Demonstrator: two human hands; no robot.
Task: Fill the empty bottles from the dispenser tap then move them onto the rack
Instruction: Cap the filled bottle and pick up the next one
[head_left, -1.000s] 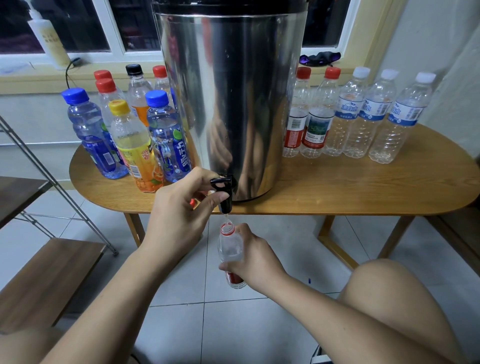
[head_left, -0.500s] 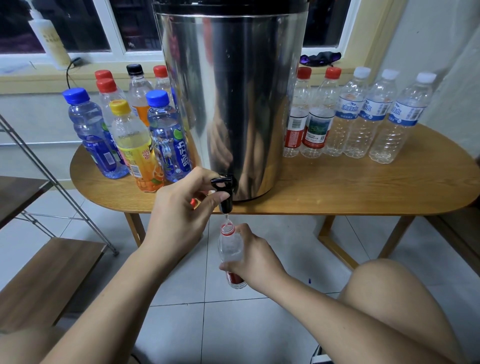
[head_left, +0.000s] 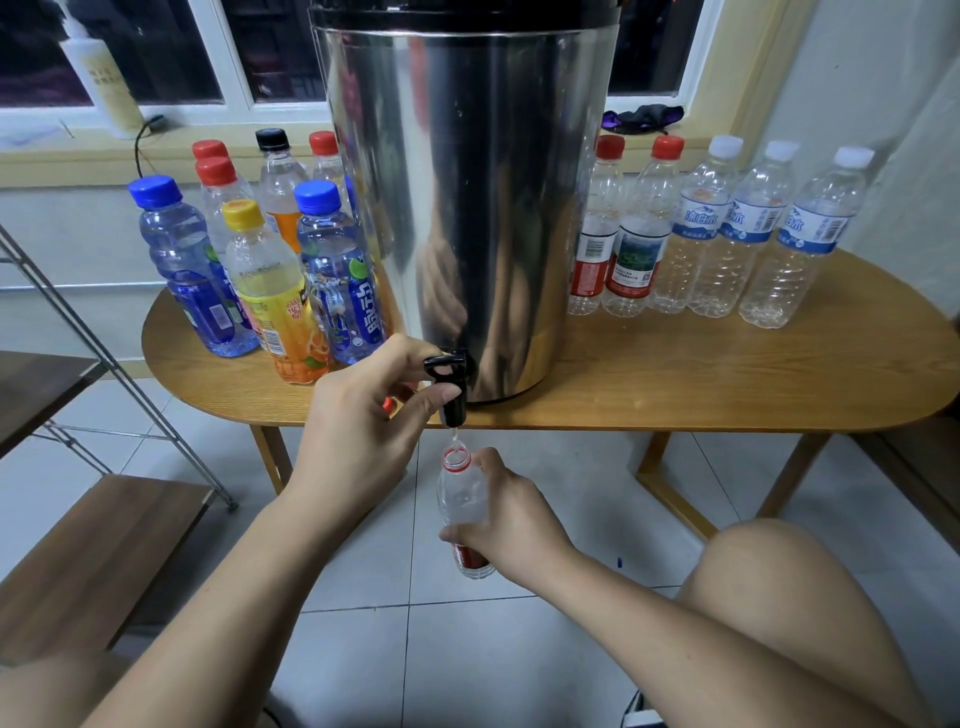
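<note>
- Almost nothing has moved since a second ago. Your left hand (head_left: 358, 421) stays on the tap (head_left: 451, 384), and your right hand (head_left: 511, 512) keeps the bottle (head_left: 460, 491) beneath it, out past the front edge of the worktop (head_left: 701, 374) and over the floor tiles (head_left: 571, 467).
- The dispenser (head_left: 467, 182) stands at that front edge with its tap overhanging. If you tug the lever hard, you may drag the drum forward.
- The rack (head_left: 93, 545) waits on your left, well apart from the tap. If you carry the bottle there uncapped, you will likely slop water on the tiles.
- The empty bottles (head_left: 727, 228) right of the dispenser and the coloured-cap bottles (head_left: 270, 270) left of it stand close-packed. A careless reach could knock several over.
- Your right fingers (head_left: 467, 532) are clamped round the lower half of the bottle, with its narrow mouth just below the spout.
- A thin stream (head_left: 455, 435) runs into the mouth. If your wrist drifts, the water misses and hits the floor.
- The water level is hard to read through the clear wall, so you could overfill the bottle.
- Your left fingers (head_left: 410, 353) pinch the black lever, and a slow release means an overflow over your right hand.
- A small red thing (head_left: 387, 404), probably the cap, sits tucked in your left palm. It could slip out when you let go of the lever.
</note>
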